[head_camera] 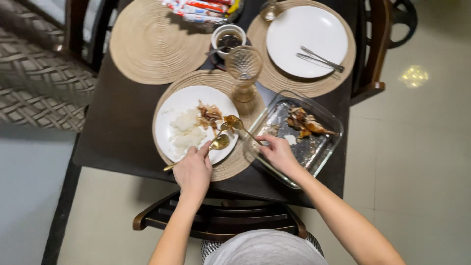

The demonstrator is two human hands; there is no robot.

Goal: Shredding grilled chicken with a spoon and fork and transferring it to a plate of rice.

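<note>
Over the plate, left hand and right hand, each grip clamped on a gold spoon, bowls toward the middle.

Glossy plate; woven placemat; glass dish

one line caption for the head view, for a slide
Left hand and right hand each hold a gold spoon over a plate of rice beside a glass baking dish.
</note>
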